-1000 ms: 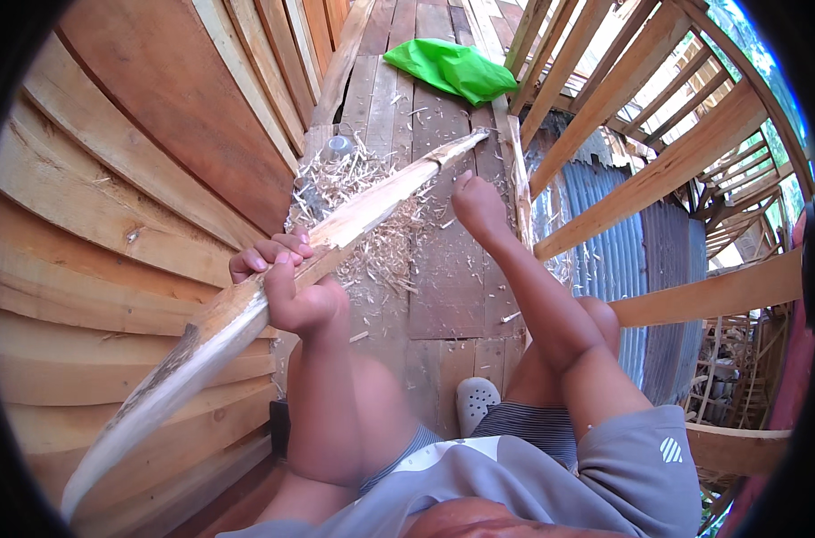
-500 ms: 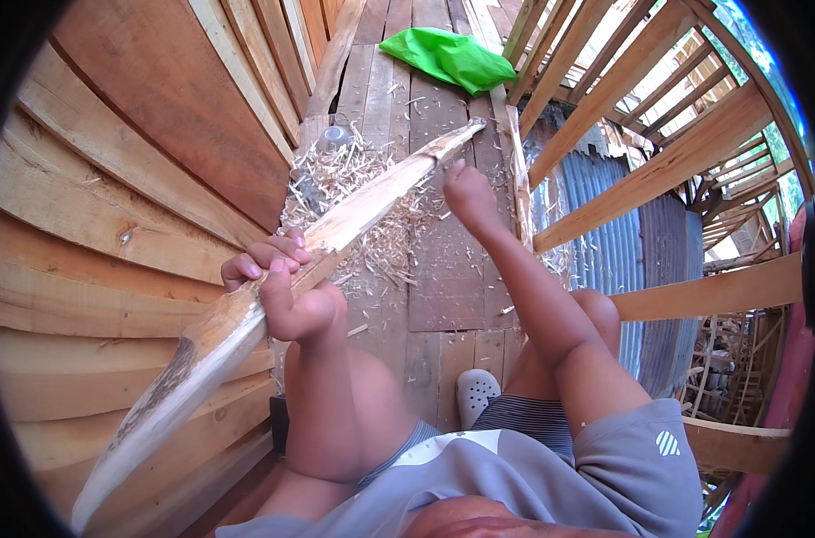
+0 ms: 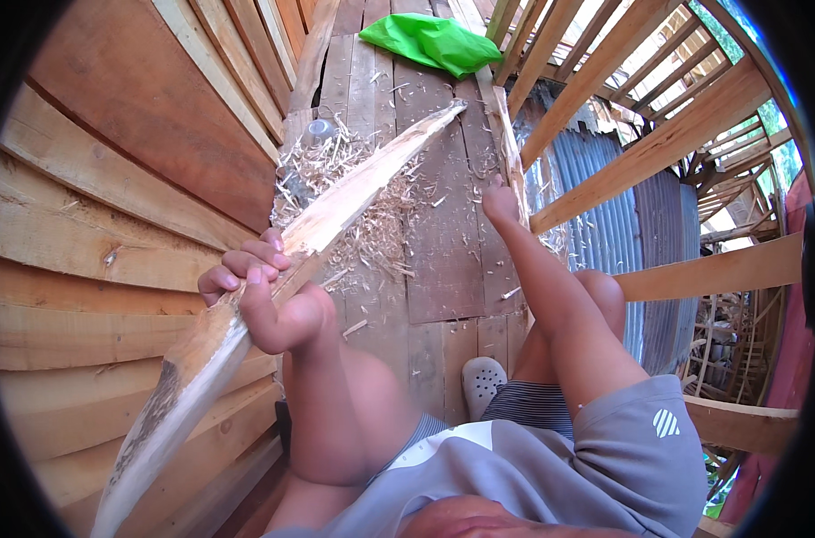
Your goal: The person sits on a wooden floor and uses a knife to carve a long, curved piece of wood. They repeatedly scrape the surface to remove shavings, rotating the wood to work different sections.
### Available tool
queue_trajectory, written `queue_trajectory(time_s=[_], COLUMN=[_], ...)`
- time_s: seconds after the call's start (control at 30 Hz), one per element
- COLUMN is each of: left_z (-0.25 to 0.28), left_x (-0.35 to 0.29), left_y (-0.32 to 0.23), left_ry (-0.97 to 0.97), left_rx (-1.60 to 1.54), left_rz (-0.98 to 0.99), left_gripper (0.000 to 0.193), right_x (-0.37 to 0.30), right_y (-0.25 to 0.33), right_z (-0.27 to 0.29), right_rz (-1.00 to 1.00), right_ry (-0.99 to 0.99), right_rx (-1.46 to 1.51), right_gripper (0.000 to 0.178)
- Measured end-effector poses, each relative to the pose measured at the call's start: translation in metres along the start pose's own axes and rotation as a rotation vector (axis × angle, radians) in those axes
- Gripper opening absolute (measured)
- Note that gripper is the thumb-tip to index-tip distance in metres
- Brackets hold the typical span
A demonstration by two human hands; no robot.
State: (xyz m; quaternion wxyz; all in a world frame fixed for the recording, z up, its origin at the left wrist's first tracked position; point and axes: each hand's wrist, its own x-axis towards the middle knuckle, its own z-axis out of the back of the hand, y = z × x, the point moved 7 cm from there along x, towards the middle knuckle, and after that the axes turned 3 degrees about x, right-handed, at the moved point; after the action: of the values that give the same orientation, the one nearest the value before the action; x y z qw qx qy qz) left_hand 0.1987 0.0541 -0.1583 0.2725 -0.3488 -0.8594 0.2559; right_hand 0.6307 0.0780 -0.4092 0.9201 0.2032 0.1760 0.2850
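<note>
A long piece of pale, partly shaved wood slants from the lower left toward the far middle of the walkway. Some dark bark shows near its close end, and its far end tapers to a narrow tip. My left hand is wrapped around the wood at about its middle, beside the plank wall. Off to the right of the wood, apart from it, my right hand is closed in a fist by the railing edge. Whatever it may hold is too hidden to make out.
Curled shavings lie heaped on the plank floor, with a clear cup among them. A bright green plastic bag rests farther off. Plank wall stands at left; wooden railing slats and corrugated metal are at right.
My right hand has moved away from the wood, over to the right toward the railing. My left hand keeps its hold, and the whole view has shifted slightly.
</note>
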Motion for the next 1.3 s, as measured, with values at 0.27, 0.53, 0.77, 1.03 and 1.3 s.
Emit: queue_trajectory(time_s=[0.27, 0.53, 0.77, 1.03, 1.3], left_z=[-0.076, -0.173, -0.192, -0.180, -0.183], left_x=[0.024, 0.066, 0.067, 0.083, 0.061], left_y=[0.002, 0.005, 0.007, 0.002, -0.001], left_ry=[0.055, 0.277, 0.370, 0.262, 0.218], left_rx=[-0.063, 0.115, 0.045, 0.136, 0.171], left_rz=[-0.020, -0.138, -0.140, -0.201, -0.248], left_gripper=[0.024, 0.010, 0.010, 0.011, 0.008], right_x=[0.027, 0.075, 0.098, 0.057, 0.021], right_y=[-0.020, 0.016, 0.026, 0.030, 0.020], right_z=[-0.088, -0.060, -0.137, -0.097, -0.092], right_rz=[0.532, 0.383, 0.459, 0.087, 0.161], right_ry=[0.455, 0.039, 0.251, -0.223, -0.338], right_rx=[-0.344, -0.224, 0.160, -0.065, -0.148], right_gripper=[0.046, 0.063, 0.073, 0.060, 0.070])
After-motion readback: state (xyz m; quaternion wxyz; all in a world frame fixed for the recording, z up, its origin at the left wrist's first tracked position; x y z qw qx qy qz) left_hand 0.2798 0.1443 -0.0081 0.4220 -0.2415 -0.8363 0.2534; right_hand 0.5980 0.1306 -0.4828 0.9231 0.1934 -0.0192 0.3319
